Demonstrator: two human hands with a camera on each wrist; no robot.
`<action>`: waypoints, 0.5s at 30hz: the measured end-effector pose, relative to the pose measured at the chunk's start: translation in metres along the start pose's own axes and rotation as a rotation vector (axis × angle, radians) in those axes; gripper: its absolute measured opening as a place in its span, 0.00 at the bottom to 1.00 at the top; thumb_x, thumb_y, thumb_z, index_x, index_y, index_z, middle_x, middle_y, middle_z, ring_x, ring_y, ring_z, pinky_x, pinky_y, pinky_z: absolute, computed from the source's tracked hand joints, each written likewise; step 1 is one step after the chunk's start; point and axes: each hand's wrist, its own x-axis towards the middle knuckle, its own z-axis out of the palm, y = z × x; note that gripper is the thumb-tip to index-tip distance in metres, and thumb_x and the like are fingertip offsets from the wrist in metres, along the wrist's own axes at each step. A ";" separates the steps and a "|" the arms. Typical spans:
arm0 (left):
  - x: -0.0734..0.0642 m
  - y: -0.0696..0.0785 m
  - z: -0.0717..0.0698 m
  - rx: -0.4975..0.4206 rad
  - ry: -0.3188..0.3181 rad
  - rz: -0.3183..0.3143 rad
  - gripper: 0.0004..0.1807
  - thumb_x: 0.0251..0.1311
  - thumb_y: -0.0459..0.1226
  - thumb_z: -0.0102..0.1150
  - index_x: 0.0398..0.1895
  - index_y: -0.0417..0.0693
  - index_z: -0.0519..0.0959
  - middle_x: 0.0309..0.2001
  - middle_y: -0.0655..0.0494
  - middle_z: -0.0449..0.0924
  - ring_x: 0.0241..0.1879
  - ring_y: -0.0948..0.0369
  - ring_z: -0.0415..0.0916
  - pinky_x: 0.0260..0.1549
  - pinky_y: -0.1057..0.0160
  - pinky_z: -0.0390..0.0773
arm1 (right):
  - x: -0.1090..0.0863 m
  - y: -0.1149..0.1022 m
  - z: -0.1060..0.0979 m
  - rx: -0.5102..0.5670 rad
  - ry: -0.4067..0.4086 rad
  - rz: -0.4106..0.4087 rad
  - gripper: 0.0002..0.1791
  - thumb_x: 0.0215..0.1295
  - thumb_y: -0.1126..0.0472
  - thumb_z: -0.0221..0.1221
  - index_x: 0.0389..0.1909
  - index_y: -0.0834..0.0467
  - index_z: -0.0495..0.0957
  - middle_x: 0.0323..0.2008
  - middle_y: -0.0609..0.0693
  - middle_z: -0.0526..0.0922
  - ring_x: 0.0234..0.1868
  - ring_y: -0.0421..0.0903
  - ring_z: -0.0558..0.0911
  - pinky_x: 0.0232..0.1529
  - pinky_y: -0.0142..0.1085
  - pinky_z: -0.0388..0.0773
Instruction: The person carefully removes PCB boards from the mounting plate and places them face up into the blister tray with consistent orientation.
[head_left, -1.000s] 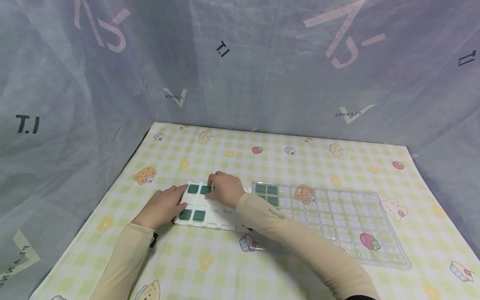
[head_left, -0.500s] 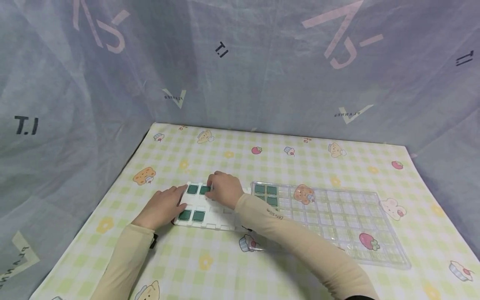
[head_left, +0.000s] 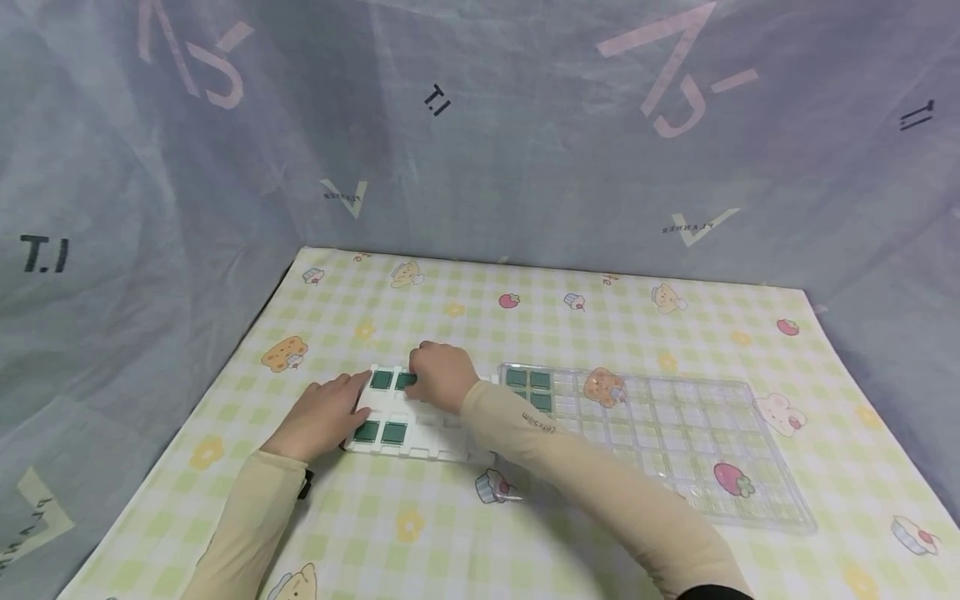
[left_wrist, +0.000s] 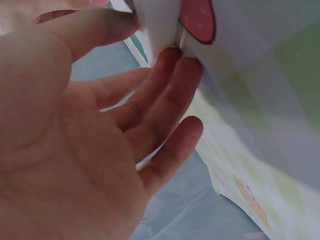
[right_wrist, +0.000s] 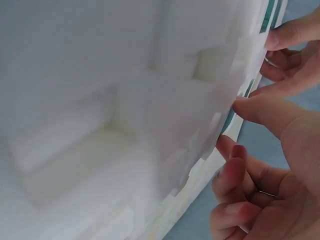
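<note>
A white tray with slots lies flat on the table. Two green square chips sit along its near side, one being this chip, and another chip fills the far left slot. My left hand holds the tray's left edge, thumb on top and fingers against the side. Over the far row, my right hand pinches a green chip at its slot between thumb and index finger. The right wrist view shows that chip low at the tray's edge, the other fingers curled; whether it is fully seated I cannot tell.
A clear plastic tray with many compartments lies right of the white one, partly under my right forearm. Several green chips sit in its far left corner. A checked cloth covers the table; grey fabric hangs behind.
My right hand's fingers have shifted slightly at the same chip, and the head view has drifted a little. The left hand and both trays stay in place.
</note>
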 end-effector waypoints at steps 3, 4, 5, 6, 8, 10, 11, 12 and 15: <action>0.000 0.001 -0.001 0.002 0.003 -0.004 0.33 0.71 0.41 0.58 0.73 0.34 0.65 0.64 0.33 0.76 0.62 0.39 0.75 0.57 0.39 0.72 | 0.002 0.002 0.000 0.014 -0.017 0.003 0.15 0.62 0.47 0.70 0.44 0.52 0.88 0.38 0.44 0.86 0.32 0.39 0.82 0.34 0.34 0.81; 0.000 0.001 -0.001 0.003 0.003 -0.003 0.33 0.71 0.41 0.59 0.73 0.33 0.65 0.63 0.33 0.76 0.62 0.39 0.75 0.57 0.39 0.72 | 0.002 0.002 0.001 0.024 -0.018 0.007 0.16 0.62 0.47 0.70 0.44 0.52 0.88 0.39 0.44 0.86 0.33 0.39 0.83 0.35 0.34 0.81; 0.000 0.001 -0.001 0.003 0.003 -0.002 0.33 0.71 0.41 0.59 0.73 0.33 0.65 0.63 0.33 0.76 0.62 0.38 0.75 0.56 0.39 0.72 | 0.001 0.003 0.000 0.033 -0.019 0.010 0.16 0.62 0.47 0.70 0.45 0.51 0.88 0.40 0.44 0.86 0.34 0.40 0.83 0.36 0.34 0.82; 0.000 0.001 -0.001 0.004 0.002 -0.001 0.33 0.71 0.41 0.59 0.73 0.33 0.65 0.63 0.33 0.76 0.61 0.38 0.75 0.56 0.39 0.72 | 0.000 0.004 0.000 0.041 -0.018 0.009 0.16 0.62 0.46 0.70 0.46 0.51 0.88 0.41 0.44 0.86 0.34 0.40 0.83 0.36 0.34 0.82; 0.000 0.001 0.000 0.004 -0.001 -0.003 0.33 0.71 0.41 0.58 0.73 0.33 0.65 0.64 0.33 0.75 0.62 0.38 0.75 0.57 0.39 0.72 | -0.004 0.007 -0.001 0.055 -0.005 0.000 0.16 0.63 0.47 0.69 0.47 0.51 0.87 0.42 0.45 0.86 0.35 0.40 0.84 0.36 0.35 0.82; 0.000 0.001 0.001 0.005 -0.005 -0.008 0.33 0.71 0.41 0.58 0.74 0.33 0.65 0.64 0.32 0.75 0.62 0.38 0.75 0.57 0.39 0.71 | -0.010 0.010 -0.005 0.067 0.012 -0.014 0.16 0.63 0.47 0.69 0.47 0.51 0.87 0.42 0.46 0.86 0.34 0.41 0.84 0.36 0.36 0.83; 0.001 0.001 0.001 0.008 -0.006 -0.007 0.33 0.71 0.41 0.58 0.74 0.33 0.65 0.64 0.32 0.74 0.62 0.38 0.75 0.57 0.39 0.71 | -0.014 0.011 -0.008 0.073 0.017 -0.022 0.17 0.63 0.47 0.69 0.48 0.51 0.87 0.43 0.46 0.86 0.34 0.41 0.84 0.36 0.36 0.83; 0.000 0.001 0.001 0.008 -0.007 -0.011 0.33 0.72 0.41 0.58 0.74 0.33 0.65 0.65 0.32 0.74 0.63 0.38 0.75 0.58 0.38 0.71 | -0.018 0.013 -0.010 0.075 0.023 -0.029 0.17 0.63 0.47 0.69 0.48 0.51 0.87 0.43 0.46 0.86 0.33 0.41 0.83 0.35 0.36 0.83; 0.001 0.001 0.002 0.003 -0.004 -0.015 0.33 0.72 0.41 0.57 0.74 0.33 0.64 0.66 0.32 0.73 0.65 0.37 0.73 0.59 0.38 0.70 | -0.032 0.019 -0.017 0.079 0.031 -0.030 0.18 0.63 0.47 0.69 0.49 0.51 0.86 0.43 0.47 0.86 0.29 0.39 0.80 0.32 0.35 0.81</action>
